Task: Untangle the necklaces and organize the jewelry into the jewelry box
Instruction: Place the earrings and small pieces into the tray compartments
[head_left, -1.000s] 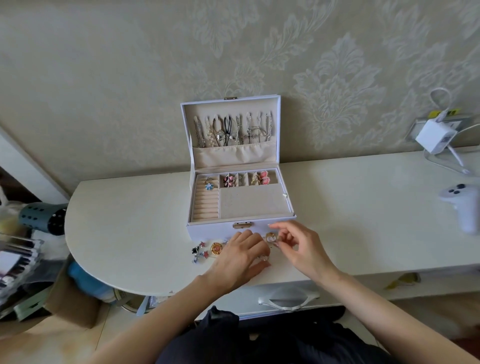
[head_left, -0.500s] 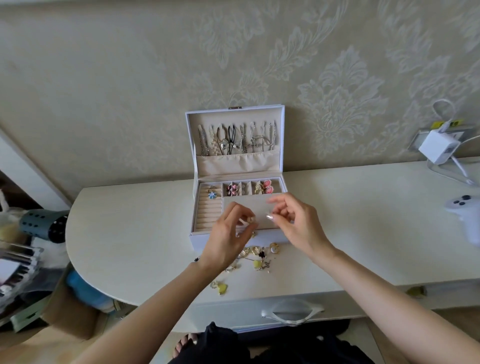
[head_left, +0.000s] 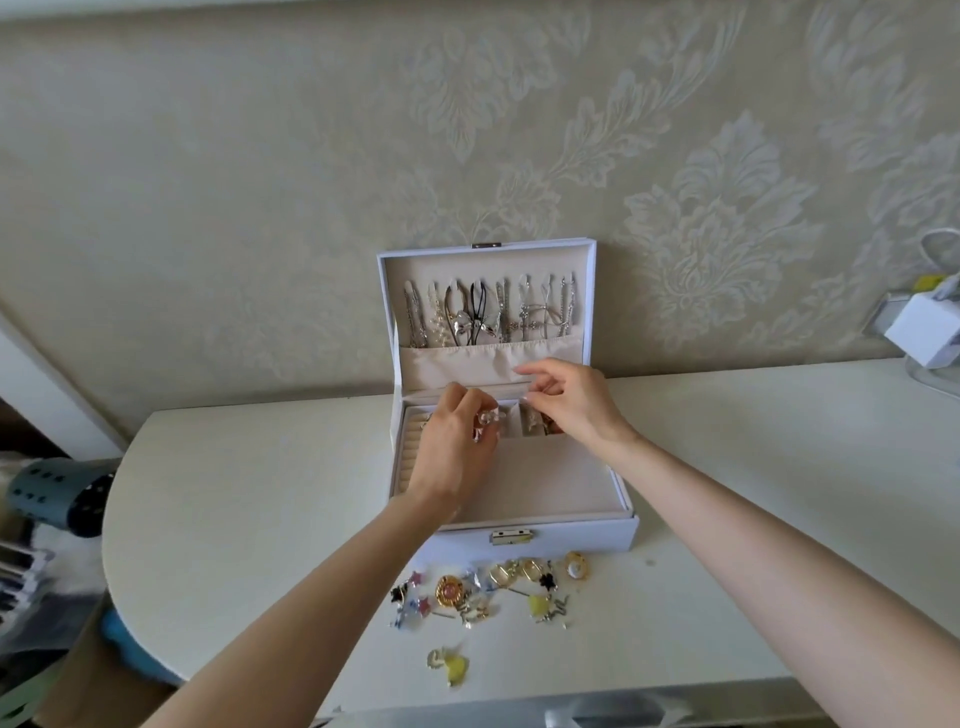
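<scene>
Head view. Compared with 0.5 s ago: both hands have moved toward 12 o'clock, off the big front compartment and over the back row of small compartments of the jewelry box (head_left: 571, 535). The loose jewelry (head_left: 488, 587) on the table (head_left: 249, 493), at 6 o'clock of the box, is unchanged.

Left hand (head_left: 457, 447): fingers curled, pinching a small silvery piece (head_left: 485, 425). The piece sits at the fingertips, at 1 o'clock of the hand's middle, above a small compartment; whether it touches the lining is not resolvable.

Right hand (head_left: 571, 408): at 3 o'clock of the piece, near it but apart. Thumb and fingers are drawn close together; cannot tell whether they hold anything.

Necklaces (head_left: 488, 317) hang in the raised lid, at 12 o'clock of both hands.
</scene>
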